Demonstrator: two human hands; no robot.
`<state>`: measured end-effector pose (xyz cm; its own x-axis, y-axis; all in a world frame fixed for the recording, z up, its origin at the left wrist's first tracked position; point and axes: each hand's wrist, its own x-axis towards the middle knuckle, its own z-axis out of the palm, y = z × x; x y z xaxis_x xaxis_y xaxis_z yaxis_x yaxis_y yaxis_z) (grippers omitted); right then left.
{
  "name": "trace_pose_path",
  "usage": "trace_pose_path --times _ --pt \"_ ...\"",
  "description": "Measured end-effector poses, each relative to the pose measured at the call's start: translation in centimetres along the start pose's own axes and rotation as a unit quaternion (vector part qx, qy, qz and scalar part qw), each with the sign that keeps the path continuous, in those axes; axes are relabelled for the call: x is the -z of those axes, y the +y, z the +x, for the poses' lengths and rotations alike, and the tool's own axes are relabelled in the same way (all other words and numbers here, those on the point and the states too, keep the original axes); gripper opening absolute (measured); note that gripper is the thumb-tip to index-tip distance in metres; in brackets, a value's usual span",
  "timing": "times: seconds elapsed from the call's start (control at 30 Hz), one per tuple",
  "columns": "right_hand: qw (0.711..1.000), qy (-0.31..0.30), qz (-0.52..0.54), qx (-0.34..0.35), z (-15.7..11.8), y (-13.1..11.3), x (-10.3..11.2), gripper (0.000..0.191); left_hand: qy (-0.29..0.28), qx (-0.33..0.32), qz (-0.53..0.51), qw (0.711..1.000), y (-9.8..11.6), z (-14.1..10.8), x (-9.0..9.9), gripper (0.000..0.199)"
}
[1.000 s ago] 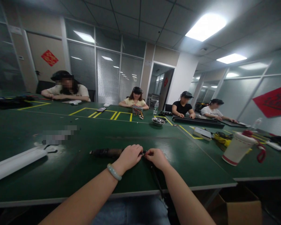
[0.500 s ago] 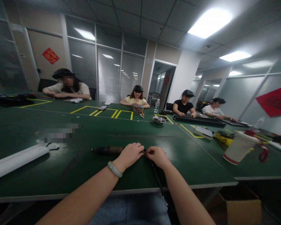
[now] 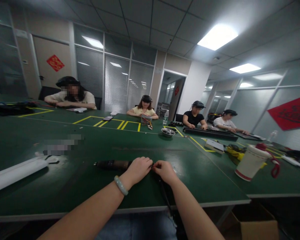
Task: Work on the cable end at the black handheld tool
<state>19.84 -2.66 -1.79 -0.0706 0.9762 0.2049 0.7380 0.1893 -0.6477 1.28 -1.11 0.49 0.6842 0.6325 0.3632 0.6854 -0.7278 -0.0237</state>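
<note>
A dark, cylindrical electric screwdriver (image 3: 118, 165) lies on the green table, its narrow tip pointing left. My left hand (image 3: 140, 169), with a pale bangle at the wrist, is wrapped over its right-hand part and hides that stretch. Close beside it, the fingers of my right hand (image 3: 165, 171) are pinched together at the tool's tail end. What exactly they grip there is too small and covered to make out. A black cord (image 3: 165, 193) runs from under my right hand down over the table's front edge.
A long white packet (image 3: 17, 175) lies at left. A metal bowl (image 3: 168, 132) with dark bits stands ahead. At right are a white cup (image 3: 252, 163), a yellow bundle (image 3: 233, 153) and a white box (image 3: 214, 146). Several people sit across the table; a cardboard box (image 3: 257, 226) is below.
The camera view has tilted slightly, so the scene sits a little lower. My left hand stays on the screwdriver and my right fingers stay pinched at its tail, slightly closer to the left hand.
</note>
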Motion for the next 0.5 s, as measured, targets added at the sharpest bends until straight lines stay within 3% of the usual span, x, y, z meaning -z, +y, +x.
trace_pose_path --times 0.23,0.5 --pt "0.999 -0.021 0.035 -0.013 0.02 -0.11 0.05 0.019 0.004 -0.028 -0.001 1.0 -0.05 0.01 0.19 0.005" --pt "1.0 0.0 0.013 -0.011 0.06 0.12 0.15 0.019 0.001 -0.028 -0.002 1.0 -0.07 0.01 0.25 0.008"
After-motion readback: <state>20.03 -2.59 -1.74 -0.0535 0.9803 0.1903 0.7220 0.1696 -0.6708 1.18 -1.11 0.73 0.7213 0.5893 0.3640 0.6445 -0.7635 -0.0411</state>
